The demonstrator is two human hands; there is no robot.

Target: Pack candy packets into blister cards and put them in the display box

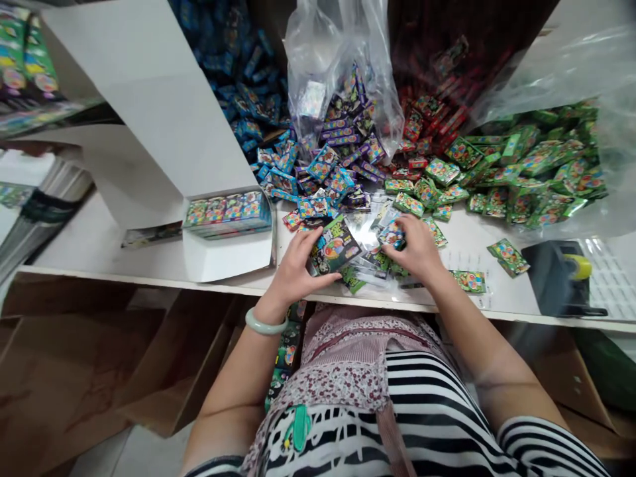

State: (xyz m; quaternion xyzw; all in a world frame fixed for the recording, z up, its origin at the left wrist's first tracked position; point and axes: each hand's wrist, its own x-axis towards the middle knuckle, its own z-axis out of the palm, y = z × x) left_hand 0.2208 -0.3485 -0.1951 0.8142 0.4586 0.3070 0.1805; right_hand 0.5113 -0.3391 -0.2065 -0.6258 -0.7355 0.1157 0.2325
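My left hand [298, 268], a pale bangle on its wrist, holds a black and green printed packet [335, 246] between thumb and fingers. To its right, my right hand [415, 248] pinches a small blue packet [392, 234] over a heap of clear plastic sleeves [365, 228]. Around and behind both hands lie small blue packets [325, 162], purple packets [342, 132] and green packets [442, 171]. An open white box [226, 258] stands left of my left hand, with a row of colourful small packs [226, 211] inside.
A clear bag [318, 66] hangs over the purple packets. Red packets [422, 122] lie behind, and a green pile [551, 165] at the right. A black tape dispenser [549, 278] stands at the right. Cardboard boxes [74, 384] sit below the table edge [238, 286].
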